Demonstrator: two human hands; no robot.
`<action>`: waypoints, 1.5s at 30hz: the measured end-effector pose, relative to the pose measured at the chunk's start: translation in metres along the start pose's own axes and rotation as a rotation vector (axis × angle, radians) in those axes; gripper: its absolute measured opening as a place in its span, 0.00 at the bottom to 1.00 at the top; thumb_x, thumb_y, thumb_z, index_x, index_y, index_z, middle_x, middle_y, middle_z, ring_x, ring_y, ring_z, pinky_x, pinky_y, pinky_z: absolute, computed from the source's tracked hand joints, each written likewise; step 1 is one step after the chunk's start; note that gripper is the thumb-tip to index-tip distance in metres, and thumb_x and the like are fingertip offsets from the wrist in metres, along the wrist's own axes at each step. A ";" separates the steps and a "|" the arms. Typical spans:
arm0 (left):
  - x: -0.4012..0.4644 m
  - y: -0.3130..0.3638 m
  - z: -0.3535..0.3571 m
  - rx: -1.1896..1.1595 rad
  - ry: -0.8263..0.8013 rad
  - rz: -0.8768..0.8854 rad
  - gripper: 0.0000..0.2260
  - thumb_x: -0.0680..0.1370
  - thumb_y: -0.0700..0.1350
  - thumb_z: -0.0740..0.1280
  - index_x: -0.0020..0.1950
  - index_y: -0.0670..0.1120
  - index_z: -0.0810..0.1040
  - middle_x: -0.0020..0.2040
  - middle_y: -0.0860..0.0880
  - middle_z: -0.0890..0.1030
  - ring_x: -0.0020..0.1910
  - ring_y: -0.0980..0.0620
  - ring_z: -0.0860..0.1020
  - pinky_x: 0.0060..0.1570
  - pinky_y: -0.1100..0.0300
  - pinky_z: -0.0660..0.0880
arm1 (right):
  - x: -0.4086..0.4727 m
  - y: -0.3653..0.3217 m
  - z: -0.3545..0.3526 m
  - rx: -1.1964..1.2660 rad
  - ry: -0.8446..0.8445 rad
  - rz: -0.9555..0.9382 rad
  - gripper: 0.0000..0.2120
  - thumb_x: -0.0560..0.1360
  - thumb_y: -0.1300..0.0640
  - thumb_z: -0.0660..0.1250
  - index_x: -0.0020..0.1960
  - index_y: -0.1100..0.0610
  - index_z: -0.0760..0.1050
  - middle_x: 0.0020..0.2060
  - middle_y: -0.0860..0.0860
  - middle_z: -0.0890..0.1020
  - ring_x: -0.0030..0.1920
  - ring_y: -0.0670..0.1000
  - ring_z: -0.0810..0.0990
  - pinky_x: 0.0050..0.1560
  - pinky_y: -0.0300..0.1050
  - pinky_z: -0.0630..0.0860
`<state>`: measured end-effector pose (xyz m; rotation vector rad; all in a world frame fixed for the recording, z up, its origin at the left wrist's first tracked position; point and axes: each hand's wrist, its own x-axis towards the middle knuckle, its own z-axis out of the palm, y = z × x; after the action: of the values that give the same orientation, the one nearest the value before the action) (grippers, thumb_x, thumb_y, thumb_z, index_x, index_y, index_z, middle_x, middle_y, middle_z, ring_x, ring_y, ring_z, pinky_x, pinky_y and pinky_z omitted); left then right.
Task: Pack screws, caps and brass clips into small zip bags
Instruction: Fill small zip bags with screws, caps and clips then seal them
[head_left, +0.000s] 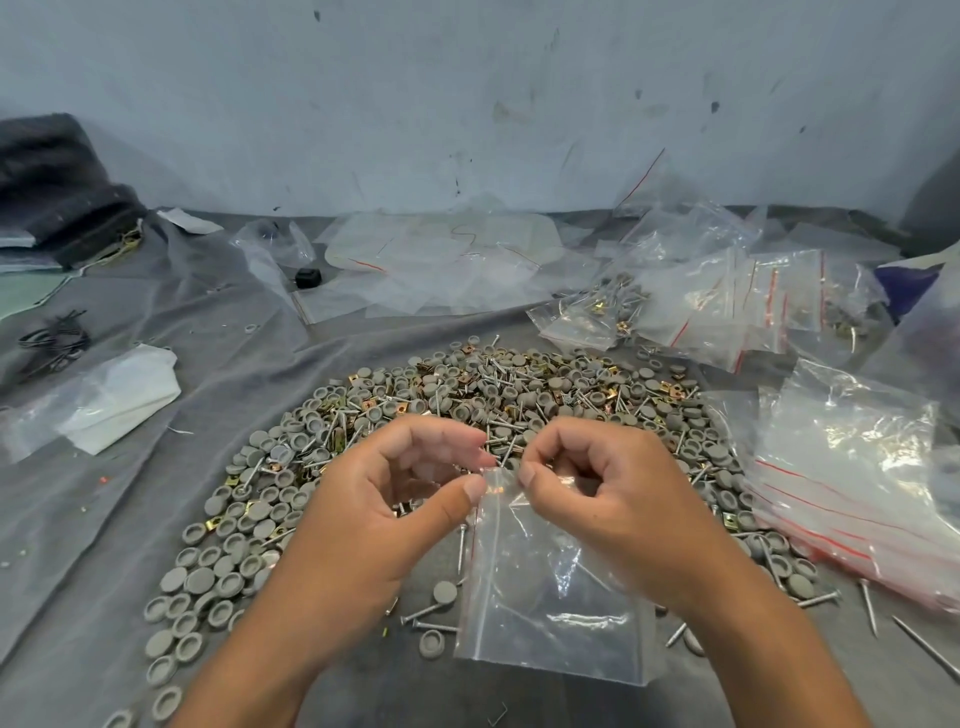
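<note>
A small clear plastic zip bag with a red seal line (545, 587) is held up by its top edge above the wide heap of grey round caps, steel screws and square brass clips (467, 410), which is spread on a grey cloth (104, 519). The bag's left top corner is pinched between the thumb and forefinger of the left hand (384, 499), the other fingers being curled loosely above it. The right top corner is pinched by the thumb and bent fingers of the right hand (602, 493), and part of the bag is hidden behind that hand. The bag hangs down over the near edge of the heap, and nothing can be made out inside it.

To the right of the heap, a stack of empty clear zip bags with red lines (852, 483) is laid flat on the cloth. Beyond the heap, to its far right, filled small bags holding screws and clips (691, 306) are piled together. Behind the heap, loose sheets of clear plastic (441, 260) are scattered near the pale blue wall (467, 104). To the left of the heap a crumpled white and clear plastic wrapper (114, 400) is seen, and farther left a bundle of black wire ties (54, 338).
</note>
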<state>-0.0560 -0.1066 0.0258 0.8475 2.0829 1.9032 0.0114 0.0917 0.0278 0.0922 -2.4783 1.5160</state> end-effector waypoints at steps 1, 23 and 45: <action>0.000 0.000 -0.001 -0.012 0.010 0.006 0.13 0.70 0.53 0.76 0.53 0.56 0.83 0.50 0.48 0.86 0.50 0.51 0.84 0.51 0.59 0.80 | 0.000 0.000 0.001 -0.005 -0.003 0.001 0.07 0.77 0.55 0.71 0.40 0.49 0.80 0.26 0.41 0.74 0.27 0.41 0.68 0.28 0.33 0.64; 0.002 -0.004 -0.004 -0.175 0.030 -0.191 0.11 0.71 0.44 0.70 0.52 0.46 0.85 0.48 0.49 0.87 0.43 0.61 0.83 0.37 0.74 0.74 | 0.009 0.002 0.012 -0.058 0.129 -0.015 0.08 0.81 0.41 0.58 0.47 0.40 0.75 0.48 0.39 0.75 0.58 0.47 0.73 0.62 0.54 0.70; -0.005 0.002 0.019 0.559 0.508 0.255 0.07 0.74 0.47 0.76 0.45 0.56 0.80 0.44 0.63 0.83 0.43 0.62 0.82 0.40 0.66 0.75 | 0.005 -0.017 0.065 0.082 0.385 -0.018 0.09 0.77 0.48 0.70 0.50 0.44 0.69 0.42 0.41 0.76 0.44 0.45 0.77 0.41 0.33 0.71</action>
<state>-0.0419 -0.0933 0.0238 0.8186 3.0377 1.8113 -0.0016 0.0269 0.0157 -0.1489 -2.1088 1.4675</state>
